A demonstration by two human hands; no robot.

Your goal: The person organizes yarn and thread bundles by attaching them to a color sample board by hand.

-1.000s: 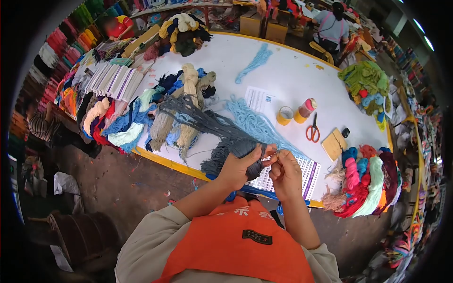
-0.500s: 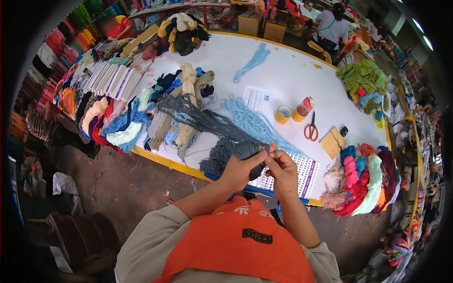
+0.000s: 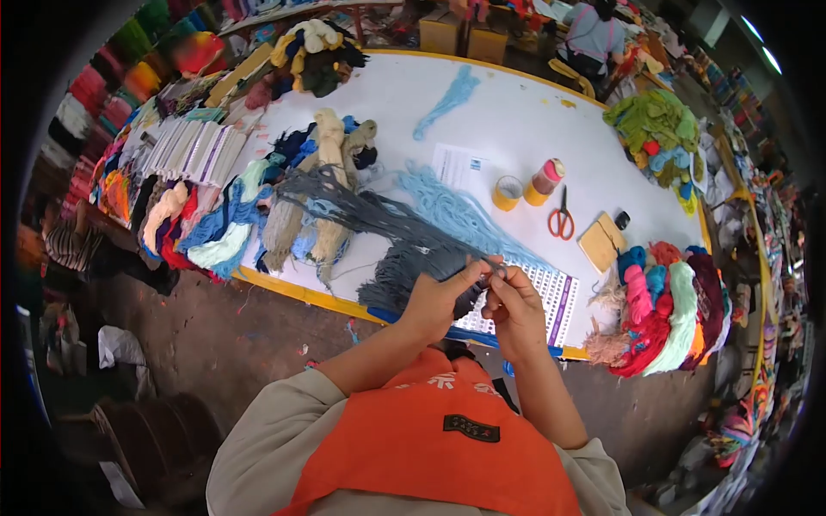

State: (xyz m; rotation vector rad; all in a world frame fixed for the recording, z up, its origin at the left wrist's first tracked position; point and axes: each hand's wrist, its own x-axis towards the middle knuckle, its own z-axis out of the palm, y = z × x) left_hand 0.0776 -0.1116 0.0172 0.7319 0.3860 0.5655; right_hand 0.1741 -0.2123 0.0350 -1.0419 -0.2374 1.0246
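A dark grey hank of yarn (image 3: 404, 267) stretches from the pile at the left of the table to my hands at its front edge. My left hand (image 3: 440, 297) is closed round the right end of the hank, thumb pointing to the right. Close against it, my right hand (image 3: 514, 301) pinches grey strands between thumb and fingertips. Beneath my hands lies a white card with rows of holes and a purple stripe (image 3: 561, 314). Just behind the grey hank spreads light blue yarn (image 3: 465, 215).
Scissors with red handles (image 3: 561, 224), a cone of thread (image 3: 544, 182), a tape roll (image 3: 508, 193) and a wooden block (image 3: 601, 244) lie to the right. Coloured hanks (image 3: 662, 314) hang over the front right edge. Another person (image 3: 592, 39) sits at the far side.
The view has shifted slightly, moving the table up and left in it. My hands stay together at the hank's end, and its bundled part by my left hand now looks flatter.
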